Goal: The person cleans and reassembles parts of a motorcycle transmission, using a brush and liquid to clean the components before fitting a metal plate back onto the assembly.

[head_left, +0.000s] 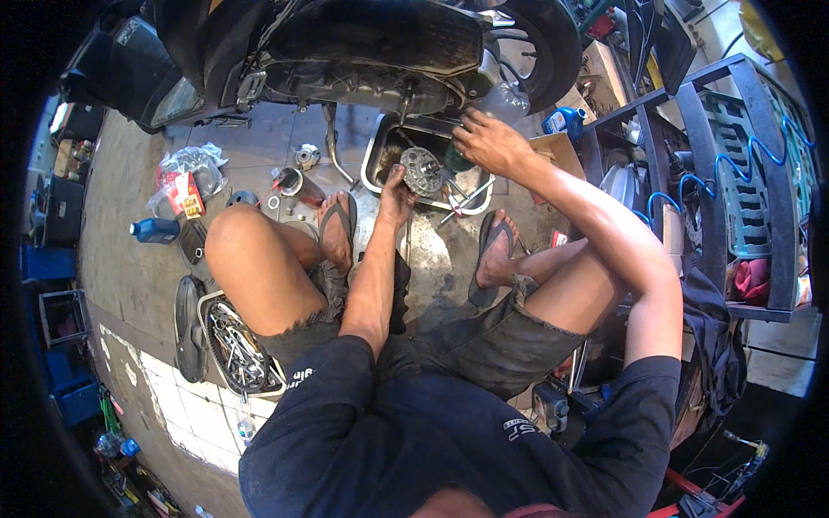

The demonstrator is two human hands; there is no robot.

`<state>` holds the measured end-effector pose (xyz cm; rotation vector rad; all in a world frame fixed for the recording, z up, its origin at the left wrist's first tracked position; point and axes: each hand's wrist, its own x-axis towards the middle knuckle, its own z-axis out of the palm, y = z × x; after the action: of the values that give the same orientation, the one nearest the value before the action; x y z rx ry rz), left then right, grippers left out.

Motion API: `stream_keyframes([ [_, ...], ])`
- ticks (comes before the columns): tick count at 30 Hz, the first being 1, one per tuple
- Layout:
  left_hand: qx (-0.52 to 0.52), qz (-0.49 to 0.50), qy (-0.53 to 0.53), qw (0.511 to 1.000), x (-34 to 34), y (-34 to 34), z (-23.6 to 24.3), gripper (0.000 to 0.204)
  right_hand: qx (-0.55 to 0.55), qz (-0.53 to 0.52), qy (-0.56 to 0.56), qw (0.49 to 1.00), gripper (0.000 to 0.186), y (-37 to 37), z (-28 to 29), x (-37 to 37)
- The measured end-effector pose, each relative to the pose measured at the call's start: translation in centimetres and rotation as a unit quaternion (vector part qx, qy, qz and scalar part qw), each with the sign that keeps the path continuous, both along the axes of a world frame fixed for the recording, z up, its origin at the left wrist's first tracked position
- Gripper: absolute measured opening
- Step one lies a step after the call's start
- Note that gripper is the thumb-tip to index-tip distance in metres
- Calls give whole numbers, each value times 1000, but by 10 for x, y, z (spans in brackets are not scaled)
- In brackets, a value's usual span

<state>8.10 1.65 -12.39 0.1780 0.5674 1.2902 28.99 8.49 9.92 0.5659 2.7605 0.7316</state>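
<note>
Just beyond left hand (395, 202), metal part (423, 172) in its clasp; right hand (485, 141) around bottle (508, 102).

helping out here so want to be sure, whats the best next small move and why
Probably tip the clear bottle a little toward the round metal part: the right hand holds the bottle slanted, its lower end beside that part, and the left hand holds the part over the tray, which could catch any drips.

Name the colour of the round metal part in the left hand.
The metal part is grey; head view.
</note>
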Motion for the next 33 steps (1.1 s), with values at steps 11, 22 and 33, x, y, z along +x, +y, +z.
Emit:
stream_keyframes([
  [11, -28, 32, 89, 995, 7, 2, 2, 22, 14, 26, 77, 997, 23, 0, 1, -5],
  [22, -55, 30, 83, 995, 7, 2, -3, 22, -10, -78, 31, 996, 27, 7, 1, -7],
  [33, 12, 8, 30, 999, 7, 2, -3, 38, 44, -148, -16, 988, 28, 11, -12, 3],
])
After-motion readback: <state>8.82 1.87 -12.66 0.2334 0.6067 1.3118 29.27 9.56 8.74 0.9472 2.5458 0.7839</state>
